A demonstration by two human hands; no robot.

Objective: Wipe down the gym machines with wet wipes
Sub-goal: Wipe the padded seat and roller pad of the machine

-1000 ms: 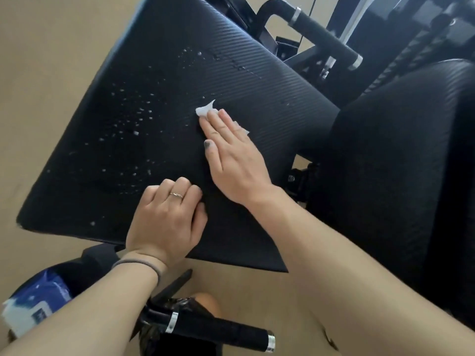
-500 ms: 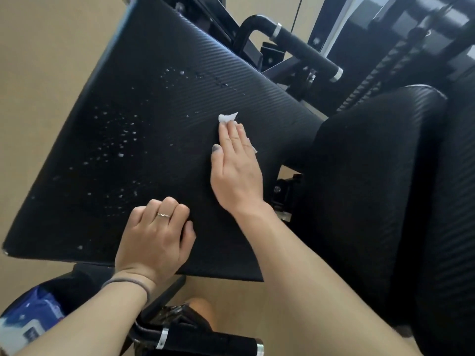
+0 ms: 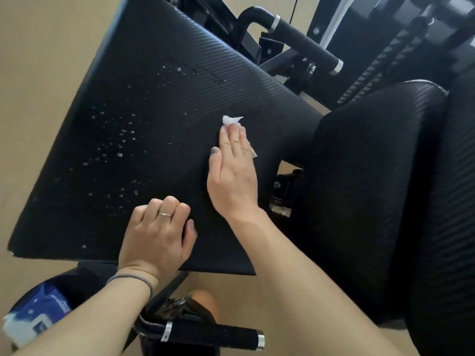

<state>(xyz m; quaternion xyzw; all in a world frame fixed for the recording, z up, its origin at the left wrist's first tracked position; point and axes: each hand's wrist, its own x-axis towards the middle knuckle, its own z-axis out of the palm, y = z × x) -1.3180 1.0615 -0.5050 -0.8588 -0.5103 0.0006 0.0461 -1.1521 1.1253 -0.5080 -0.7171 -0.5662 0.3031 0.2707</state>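
Observation:
A wide black ribbed seat pad (image 3: 159,104) of a gym machine fills the middle of the view, dotted with wet droplets on its left half. My right hand (image 3: 232,173) lies flat on the pad's right part, straight fingers pressing a small white wet wipe (image 3: 231,120) whose edges peek out at the fingertips and beside the little finger. My left hand (image 3: 159,235) rests as a fist on the pad's near edge, fingers curled, holding nothing that I can see.
A black back pad (image 3: 380,191) stands to the right. Black padded handles sit at the top (image 3: 305,42) and at the bottom (image 3: 213,335). A blue and white wipes pack (image 3: 33,319) lies at the lower left. Beige floor surrounds the machine.
My right hand slid the wipe to the right across the pad. My left fist stayed on the near edge.

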